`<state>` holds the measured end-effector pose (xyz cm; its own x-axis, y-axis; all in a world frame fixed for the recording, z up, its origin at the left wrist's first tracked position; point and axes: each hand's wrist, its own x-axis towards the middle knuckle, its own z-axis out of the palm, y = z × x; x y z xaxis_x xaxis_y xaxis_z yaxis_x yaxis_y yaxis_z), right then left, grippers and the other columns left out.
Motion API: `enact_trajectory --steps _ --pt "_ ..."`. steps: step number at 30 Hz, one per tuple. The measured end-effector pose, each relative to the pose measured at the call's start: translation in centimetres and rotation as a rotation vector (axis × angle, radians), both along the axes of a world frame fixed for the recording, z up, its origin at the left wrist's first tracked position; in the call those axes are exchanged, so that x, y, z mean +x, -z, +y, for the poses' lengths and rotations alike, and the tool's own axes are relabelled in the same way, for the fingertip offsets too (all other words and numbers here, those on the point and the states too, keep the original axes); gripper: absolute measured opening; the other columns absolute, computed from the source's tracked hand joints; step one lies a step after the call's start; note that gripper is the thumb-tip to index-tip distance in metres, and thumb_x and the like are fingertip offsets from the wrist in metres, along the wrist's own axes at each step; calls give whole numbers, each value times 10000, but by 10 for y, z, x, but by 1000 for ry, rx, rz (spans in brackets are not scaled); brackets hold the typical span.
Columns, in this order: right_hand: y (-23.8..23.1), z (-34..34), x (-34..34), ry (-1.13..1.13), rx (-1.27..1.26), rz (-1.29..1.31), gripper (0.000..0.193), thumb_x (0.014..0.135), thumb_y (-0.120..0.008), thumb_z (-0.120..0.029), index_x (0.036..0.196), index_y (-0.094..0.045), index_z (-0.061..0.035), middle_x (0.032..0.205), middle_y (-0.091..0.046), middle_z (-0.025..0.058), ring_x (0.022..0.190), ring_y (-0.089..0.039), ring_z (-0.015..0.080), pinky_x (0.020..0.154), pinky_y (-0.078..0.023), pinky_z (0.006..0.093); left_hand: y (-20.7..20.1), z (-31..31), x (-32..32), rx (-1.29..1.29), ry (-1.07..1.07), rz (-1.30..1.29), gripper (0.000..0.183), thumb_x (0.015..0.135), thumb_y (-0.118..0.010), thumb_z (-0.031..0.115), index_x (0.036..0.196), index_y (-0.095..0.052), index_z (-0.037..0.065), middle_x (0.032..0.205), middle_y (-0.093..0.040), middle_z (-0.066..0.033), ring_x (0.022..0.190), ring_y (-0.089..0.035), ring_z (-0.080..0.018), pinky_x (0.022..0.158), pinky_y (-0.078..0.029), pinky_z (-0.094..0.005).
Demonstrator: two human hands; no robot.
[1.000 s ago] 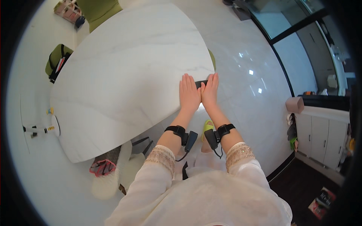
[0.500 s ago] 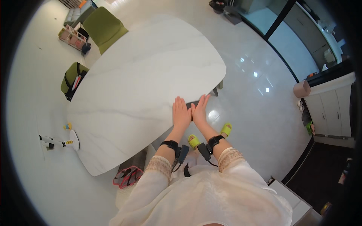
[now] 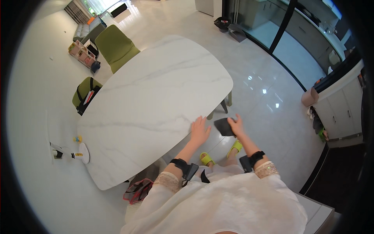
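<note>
My left hand (image 3: 200, 129) is at the near right edge of the white marbled table (image 3: 156, 93). Its fingers are spread and nothing is in them. To the right, beyond the table edge, my right hand (image 3: 236, 126) grips a flat dark grey piece (image 3: 224, 127) by its right side, holding it above the floor. The piece looks limp and angular; whether it is a cloth cannot be told.
Green chairs (image 3: 116, 46) stand along the far left side, one bearing a black bag (image 3: 86, 102). A white round-based stand (image 3: 83, 153) and small yellow toy (image 3: 78, 139) are at the table's left end. A red-trimmed bag (image 3: 138, 191) lies below.
My hands were together at the table edge with the dark piece between them. Now my right hand has carried it right, off the table, and the left has come apart from it.
</note>
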<state>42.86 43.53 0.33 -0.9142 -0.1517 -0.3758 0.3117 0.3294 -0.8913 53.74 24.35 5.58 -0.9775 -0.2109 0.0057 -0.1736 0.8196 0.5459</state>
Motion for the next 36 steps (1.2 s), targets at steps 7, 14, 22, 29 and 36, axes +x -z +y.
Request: enact_trajectory --steps 7,14,22,29,36 --pt "-111 52 -7 282 -381 -71 606 922 -578 -301 1404 -296 -65 1038 -600 121 890 -592 149 745 -493 277 -42 58 -65 847 92 -221 548 937 -514 349 1312 -389 -31 1234 -545 -188 1176 -517 -255 993 -378 -305" --pt "-94 100 -32 163 -94 194 637 900 -597 -278 1395 -291 -20 1117 -604 127 972 -579 188 874 -449 320 -100 100 -117 900 149 -200 259 899 -601 238 1013 -549 12 839 -572 -23 775 -515 -84 713 -422 -244" --pt "-132 170 -57 -84 16 560 759 792 -693 -245 1408 -296 -48 1439 -341 166 1338 -329 300 1096 -271 384 -118 162 -184 811 177 -214 274 879 -608 240 999 -539 4 853 -593 -49 782 -538 -102 692 -440 -263" --pt "-113 223 -93 49 -320 495 595 879 -588 -196 1387 -328 -28 1378 -404 128 1278 -401 221 1047 -333 333 -126 256 -244 1184 251 -373 246 922 -553 217 1076 -533 26 917 -582 -35 909 -565 -90 808 -447 -247" --pt "-136 281 -123 431 -861 -8 417 994 -387 -359 1233 -465 -26 1186 -548 75 1108 -526 148 946 -423 313 -104 318 -284 621 594 -31 456 899 -582 214 1285 -442 15 1171 -540 -107 1058 -549 -180 907 -452 -310"
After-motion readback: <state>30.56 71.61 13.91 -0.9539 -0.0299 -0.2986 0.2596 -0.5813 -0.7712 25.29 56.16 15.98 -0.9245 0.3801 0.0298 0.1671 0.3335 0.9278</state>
